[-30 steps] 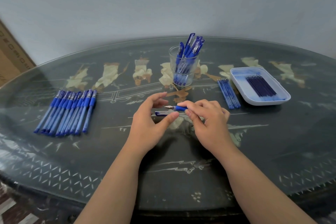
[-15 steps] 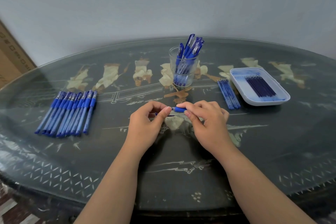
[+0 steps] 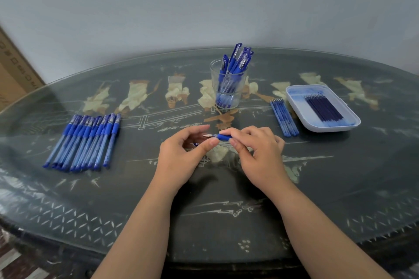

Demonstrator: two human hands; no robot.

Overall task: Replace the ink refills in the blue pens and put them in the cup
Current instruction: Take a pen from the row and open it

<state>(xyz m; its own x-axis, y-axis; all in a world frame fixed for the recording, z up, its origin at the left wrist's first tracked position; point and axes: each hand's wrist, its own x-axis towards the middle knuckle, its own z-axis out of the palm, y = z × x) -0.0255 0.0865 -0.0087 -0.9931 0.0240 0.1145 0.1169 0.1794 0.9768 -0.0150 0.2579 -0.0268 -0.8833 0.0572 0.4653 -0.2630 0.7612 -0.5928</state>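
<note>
Now | right hand pinches pen grip | left hand curled, hold unclear

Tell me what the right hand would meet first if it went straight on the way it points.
Probably the left hand: the right hand pinches a blue pen whose tip lies between left thumb and forefinger.
</note>
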